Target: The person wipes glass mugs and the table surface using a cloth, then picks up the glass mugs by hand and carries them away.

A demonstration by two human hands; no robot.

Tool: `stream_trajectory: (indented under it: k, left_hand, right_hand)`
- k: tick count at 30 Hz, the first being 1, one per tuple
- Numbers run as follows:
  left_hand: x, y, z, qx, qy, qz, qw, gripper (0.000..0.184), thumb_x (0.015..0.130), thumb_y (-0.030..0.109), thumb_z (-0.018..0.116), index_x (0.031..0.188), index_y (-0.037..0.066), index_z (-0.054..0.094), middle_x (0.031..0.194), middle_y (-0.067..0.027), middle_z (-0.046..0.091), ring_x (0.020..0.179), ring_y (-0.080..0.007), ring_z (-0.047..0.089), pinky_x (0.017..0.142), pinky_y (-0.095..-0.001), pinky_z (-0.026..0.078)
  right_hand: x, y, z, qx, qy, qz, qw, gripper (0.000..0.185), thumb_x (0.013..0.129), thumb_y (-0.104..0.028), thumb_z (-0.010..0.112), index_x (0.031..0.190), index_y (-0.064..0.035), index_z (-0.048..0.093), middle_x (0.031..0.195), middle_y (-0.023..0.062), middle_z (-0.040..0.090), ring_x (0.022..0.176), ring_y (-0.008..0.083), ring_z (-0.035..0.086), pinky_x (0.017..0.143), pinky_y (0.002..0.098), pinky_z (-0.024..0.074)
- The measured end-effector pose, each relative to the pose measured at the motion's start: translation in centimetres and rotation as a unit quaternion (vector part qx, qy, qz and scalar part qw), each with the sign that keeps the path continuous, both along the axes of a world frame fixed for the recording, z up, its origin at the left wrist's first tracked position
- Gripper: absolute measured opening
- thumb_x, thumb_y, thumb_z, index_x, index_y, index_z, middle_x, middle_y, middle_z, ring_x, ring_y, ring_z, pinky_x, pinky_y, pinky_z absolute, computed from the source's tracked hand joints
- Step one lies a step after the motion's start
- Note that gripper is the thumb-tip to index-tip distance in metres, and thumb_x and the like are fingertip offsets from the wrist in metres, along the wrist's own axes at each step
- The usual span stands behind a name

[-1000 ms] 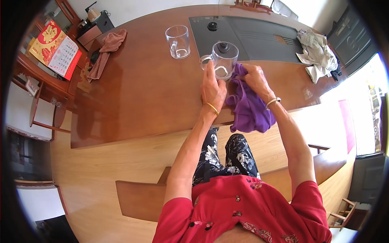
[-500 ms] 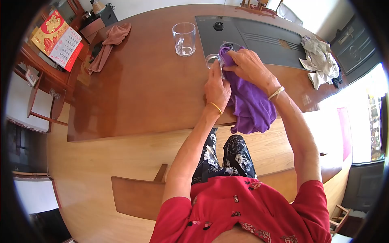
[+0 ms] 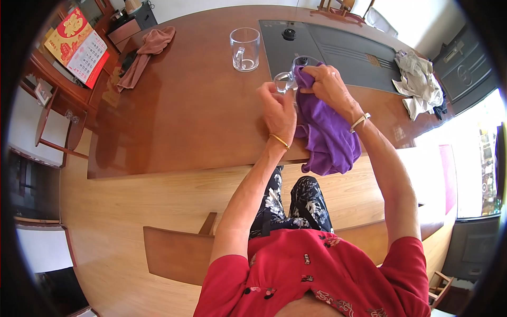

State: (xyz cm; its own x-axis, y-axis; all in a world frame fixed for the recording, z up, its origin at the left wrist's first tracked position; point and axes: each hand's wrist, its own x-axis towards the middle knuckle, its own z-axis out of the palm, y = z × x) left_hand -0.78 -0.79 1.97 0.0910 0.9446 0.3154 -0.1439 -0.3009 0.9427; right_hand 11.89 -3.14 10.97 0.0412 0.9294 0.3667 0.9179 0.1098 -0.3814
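A clear glass mug [image 3: 292,78] is in front of me, its handle turned to the left and part of its body hidden by a purple cloth [image 3: 328,134]. My right hand [image 3: 331,90] grips the cloth at the mug's rim, pressing it against the glass. The rest of the cloth hangs over the table's front edge. Beside the handle, my left hand [image 3: 278,112] has its fingers apart and holds nothing; whether its thumb touches the mug I cannot tell.
A second glass mug [image 3: 245,50] stands upright farther back on the wooden table [image 3: 185,116]. Behind the mugs lies a dark inset panel [image 3: 338,47] with a black knob. A pinkish-brown cloth [image 3: 148,53] lies at left, pale crumpled cloths [image 3: 420,82] at right.
My left hand has let go of the mug's handle and its fingers have spread, moving slightly left. My right hand stays on the purple cloth at the rim. The view has shifted slightly.
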Motion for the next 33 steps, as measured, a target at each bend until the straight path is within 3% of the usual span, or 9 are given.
stream_trajectory:
  k: [6,9,12,14,16,18,25,28,33]
  left_hand:
    - [0.9,1.4,-0.7,0.093,0.007,0.039,0.995,0.027,0.094,0.021,0.053,0.111,0.002,0.048,0.1,-0.0155,0.05,0.08,-0.0299,0.056,0.071,-0.0395,0.045]
    - [0.6,1.2,-0.7,0.095,0.053,0.034,0.993,0.022,0.097,0.023,0.05,0.104,0.002,0.052,0.102,-0.0161,0.052,0.087,-0.0325,0.055,0.073,-0.0407,0.044]
    - [0.4,1.0,-0.5,0.162,0.08,0.034,0.983,0.022,0.097,0.023,0.05,0.094,0.002,0.053,0.092,-0.0167,0.056,0.081,-0.0348,0.057,0.069,-0.0411,0.045]
    - [0.3,0.6,-0.4,0.127,0.092,0.016,0.987,0.023,0.097,0.024,0.051,0.091,0.002,0.052,0.084,-0.0165,0.056,0.075,-0.0352,0.056,0.065,-0.041,0.045]
    - [0.3,0.4,-0.7,0.09,0.105,-0.004,0.99,0.025,0.097,0.024,0.051,0.087,0.002,0.051,0.076,-0.0163,0.057,0.069,-0.0355,0.056,0.062,-0.0409,0.045]
    - [0.7,0.4,-0.9,0.104,0.08,-0.032,0.991,0.026,0.098,0.025,0.051,0.089,0.001,0.053,0.067,-0.0097,0.052,0.062,-0.021,0.05,0.061,-0.0328,0.044]
    - [0.9,0.6,-1.3,0.101,0.069,-0.075,0.99,0.025,0.098,0.025,0.052,0.087,0.002,0.053,0.07,-0.0026,0.051,0.064,-0.0113,0.048,0.058,-0.0292,0.042]
    - [1.0,0.8,-1.7,0.058,0.022,-0.098,0.993,0.022,0.096,0.021,0.054,0.086,0.002,0.052,0.066,-0.0074,0.052,0.061,-0.0167,0.051,0.057,-0.0344,0.043]
    - [0.5,1.5,-1.4,-0.005,-0.13,-0.142,0.981,0.025,0.098,0.025,0.05,0.082,0.006,0.049,0.073,-0.0005,0.051,0.065,-0.0102,0.048,0.062,-0.025,0.042]
  right_hand:
    - [0.9,-0.1,-2.0,0.122,0.04,0.071,0.989,0.027,0.065,-0.006,0.076,0.088,0.0002,0.065,0.08,0.0171,0.064,0.081,0.0361,0.061,0.073,0.0395,0.0479]
    - [0.5,-0.3,-3.7,0.143,0.191,0.009,0.971,0.025,0.065,-0.006,0.077,0.088,0.0005,0.066,0.087,0.0125,0.066,0.09,0.0319,0.061,0.082,0.0379,0.0474]
    - [-0.9,0.2,-6.2,0.292,0.208,-0.01,0.934,0.036,0.067,-0.005,0.077,0.101,-0.0017,0.065,0.104,0.0106,0.065,0.103,0.0307,0.059,0.094,0.0371,0.0438]
    - [-2.8,0.1,-7.1,0.347,0.12,-0.131,0.921,0.059,0.068,-0.004,0.076,0.123,-0.0066,0.055,0.117,0.0133,0.06,0.113,0.0334,0.055,0.101,0.0384,0.0386]
    - [-2.5,-0.1,-8.0,0.343,0.105,-0.15,0.921,0.075,0.07,-0.008,0.077,0.136,-0.0087,0.041,0.126,0.0168,0.055,0.114,0.0322,0.055,0.098,0.0369,0.0412]
    - [-1.6,-0.8,-8.6,0.176,0.426,-0.129,0.878,0.076,0.073,-0.016,0.078,0.137,-0.0079,0.039,0.124,0.0166,0.057,0.11,0.0294,0.057,0.094,0.0352,0.0447]
    - [0.8,-0.5,-9.2,0.06,0.389,-0.108,0.913,0.067,0.072,-0.03,0.081,0.125,-0.0046,0.048,0.108,0.0164,0.066,0.102,0.027,0.063,0.086,0.0369,0.0476]
    - [1.0,-0.3,-9.5,0.046,0.371,-0.103,0.922,0.068,0.071,-0.032,0.081,0.124,-0.0052,0.048,0.109,0.0171,0.065,0.103,0.0301,0.062,0.087,0.0384,0.0467]
    - [0.2,-0.2,-9.0,0.038,0.309,-0.117,0.943,0.065,0.069,-0.035,0.081,0.12,-0.0065,0.05,0.105,0.0181,0.064,0.1,0.0361,0.06,0.085,0.0407,0.0461]
